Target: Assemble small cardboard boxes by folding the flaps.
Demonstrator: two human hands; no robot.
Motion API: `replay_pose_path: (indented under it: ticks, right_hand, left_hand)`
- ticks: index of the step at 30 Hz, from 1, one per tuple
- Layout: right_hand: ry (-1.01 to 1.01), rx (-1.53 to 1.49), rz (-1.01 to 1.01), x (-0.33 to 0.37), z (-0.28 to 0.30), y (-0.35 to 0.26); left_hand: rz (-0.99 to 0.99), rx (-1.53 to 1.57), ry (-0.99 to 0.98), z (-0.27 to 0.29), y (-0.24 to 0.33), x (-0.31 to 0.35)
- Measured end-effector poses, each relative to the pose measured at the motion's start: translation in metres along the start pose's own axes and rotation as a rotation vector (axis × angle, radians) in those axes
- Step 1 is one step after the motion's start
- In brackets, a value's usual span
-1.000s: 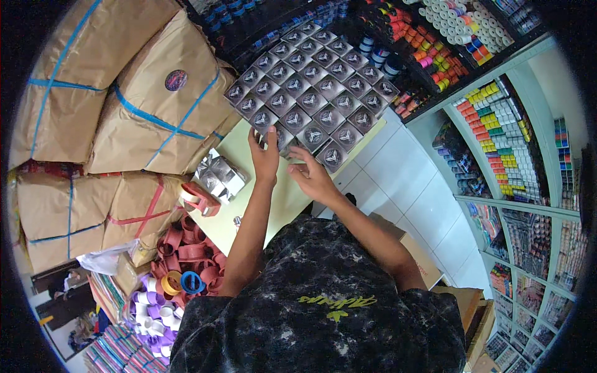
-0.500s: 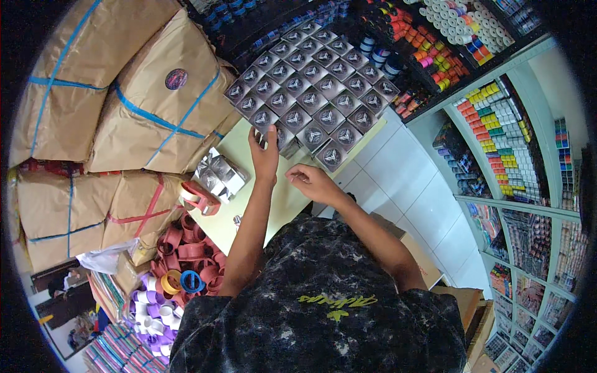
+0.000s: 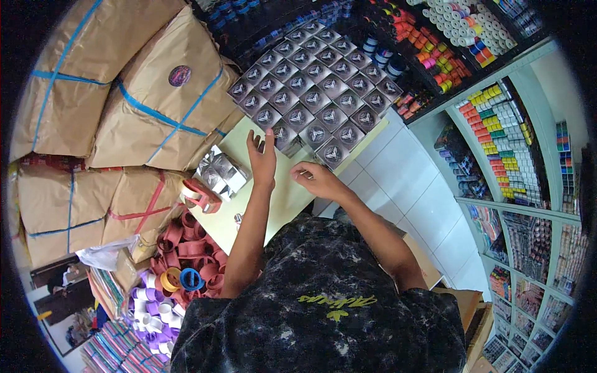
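At twelve o'clock in the view, a block of patterned boxes [image 3: 314, 96] is laid in rows with a stepped near edge. At its seven o'clock, the left hand [image 3: 262, 160] is held spread beside that edge. At its six o'clock, the right hand [image 3: 320, 180] is held curled; whether anything is pinched cannot be told. Open tabletop [image 3: 285, 198] is left between the forearms, narrowed at nine o'clock by silvery boxes [image 3: 219, 174] and a red tape dispenser [image 3: 202, 196].
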State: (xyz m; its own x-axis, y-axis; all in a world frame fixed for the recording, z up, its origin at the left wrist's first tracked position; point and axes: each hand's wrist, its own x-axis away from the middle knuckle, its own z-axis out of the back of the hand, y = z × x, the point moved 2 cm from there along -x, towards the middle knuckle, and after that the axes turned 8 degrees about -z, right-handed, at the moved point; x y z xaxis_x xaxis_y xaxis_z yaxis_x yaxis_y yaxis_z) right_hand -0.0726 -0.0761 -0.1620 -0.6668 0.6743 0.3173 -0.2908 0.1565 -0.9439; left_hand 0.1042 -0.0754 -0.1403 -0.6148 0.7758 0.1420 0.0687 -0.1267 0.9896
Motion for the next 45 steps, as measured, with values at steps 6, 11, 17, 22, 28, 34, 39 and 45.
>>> replay_pose_path:
  ticks: [6,11,17,22,28,34,39,45]
  right_hand:
    - [-0.020,0.010,-0.025,0.004,-0.001,-0.006]
    - [-0.044,0.045,-0.044,0.005,-0.006,-0.006]
    - [-0.097,0.057,-0.015,-0.006,-0.028,-0.004]
    - [-0.099,0.046,0.010,-0.031,-0.061,0.005]
    - [-0.085,0.050,-0.122,-0.068,-0.090,0.022]
    - [0.009,0.065,-0.174,-0.100,-0.095,0.038]
    - [-0.016,0.141,-0.186,-0.120,-0.116,0.050]
    - [-0.011,0.121,-0.242,-0.130,-0.119,0.046]
  left_hand:
    - [0.021,0.018,-0.008,0.020,0.005,0.018]
    - [0.008,-0.004,-0.017,0.054,-0.006,0.030]
    - [-0.230,-0.202,0.217,0.136,-0.037,0.011]
    - [-0.285,-0.367,0.439,0.218,-0.065,-0.027]
    - [-0.174,-0.392,0.363,0.248,-0.083,-0.062]
    - [0.079,-0.158,0.217,0.227,-0.087,-0.084]
    - [0.058,-0.101,0.224,0.252,-0.120,-0.096]
    - [0.285,-0.049,0.225,0.241,-0.116,-0.103]
